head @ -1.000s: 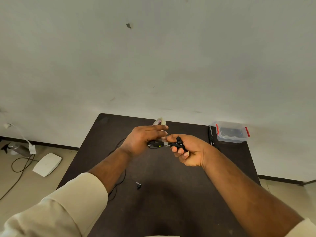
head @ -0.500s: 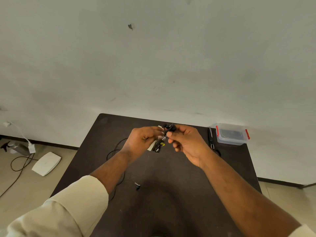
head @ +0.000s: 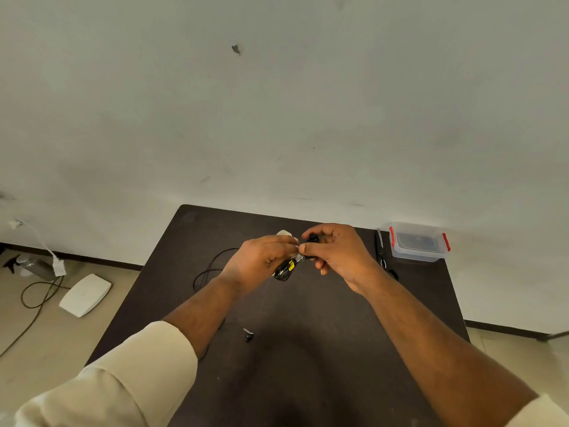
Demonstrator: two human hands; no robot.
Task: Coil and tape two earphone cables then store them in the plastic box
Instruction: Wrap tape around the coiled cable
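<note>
Both hands meet above the middle of the dark table [head: 308, 365]. My left hand [head: 261, 260] and my right hand [head: 335, 251] pinch a coiled black earphone cable [head: 284, 271] with a yellow mark; its lower loop hangs below my fingers. A pale roll of tape [head: 284, 233] peeks out behind my left hand. A second black earphone cable [head: 209, 272] lies loose on the table under my left forearm, with an earbud [head: 248, 335] near the middle. The clear plastic box [head: 417, 241] with red clips stands shut at the table's far right corner.
Black scissors [head: 381, 254] lie just left of the box. On the floor to the left are a white flat device [head: 84, 294], a dark spray bottle [head: 34, 266] and a cord with a white plug [head: 58, 268]. A wall rises right behind the table.
Both hands have lifted slightly and turned the coil from lying flat between them to hanging down from my fingertips. My right hand now grips its top from above.
</note>
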